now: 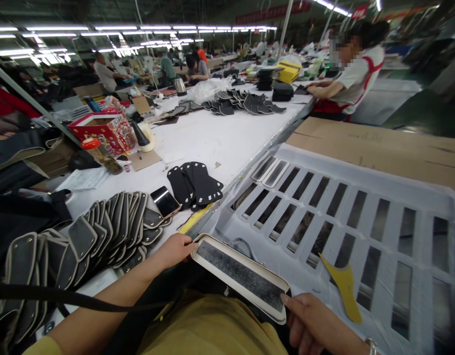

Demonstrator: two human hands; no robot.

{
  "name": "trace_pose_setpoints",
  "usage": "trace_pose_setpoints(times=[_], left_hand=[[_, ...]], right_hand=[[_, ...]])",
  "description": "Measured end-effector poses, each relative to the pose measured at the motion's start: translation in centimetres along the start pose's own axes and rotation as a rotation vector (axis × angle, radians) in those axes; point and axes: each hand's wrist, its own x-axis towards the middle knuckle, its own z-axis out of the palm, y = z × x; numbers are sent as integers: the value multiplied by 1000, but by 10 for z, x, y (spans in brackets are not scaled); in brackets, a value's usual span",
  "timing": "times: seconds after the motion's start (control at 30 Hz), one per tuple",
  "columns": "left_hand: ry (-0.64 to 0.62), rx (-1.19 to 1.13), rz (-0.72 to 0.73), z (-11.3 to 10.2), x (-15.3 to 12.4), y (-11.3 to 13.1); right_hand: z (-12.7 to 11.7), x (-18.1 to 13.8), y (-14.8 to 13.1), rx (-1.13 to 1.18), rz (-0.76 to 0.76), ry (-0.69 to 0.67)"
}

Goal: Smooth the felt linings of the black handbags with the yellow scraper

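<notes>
A long, shallow cream-rimmed case piece [238, 271] with a speckled grey inside lies slanted in front of my body. My left hand [177, 249] pinches its far left end between thumb and fingers. At the near right end, my right hand [309, 318] grips the corner, its thumb on the inner side and its other fingers curled below the rim. Two similar pale-rimmed pieces [275, 172] rest at the far left corner of the white slotted plastic crate [312, 195]. On the crate's slats, close to my right hand, lies a yellow curved piece [344, 286].
Many overlapping dark grey panels with pale edging [83, 239] cover the table at left. Beside them are a phone [165, 201] and black rounded pieces [196, 182]. A jar with an orange lid [101, 155] and a red box [105, 128] stand farther back. A co-worker [351, 74] is at the right.
</notes>
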Motion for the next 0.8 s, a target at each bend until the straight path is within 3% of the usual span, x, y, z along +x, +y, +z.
trace_pose_setpoints(times=[0.1,0.23,0.57,0.8], left_hand=[[58,323,87,-4,4,8],[81,404,123,-4,8,13],[191,362,137,17,5,-7],[103,295,123,7,2,3]], right_hand=[[0,1,0,6,4,-2],[-1,3,0,14,15,0],[-6,7,1,14,13,-28],[-4,12,7,1,24,-44]])
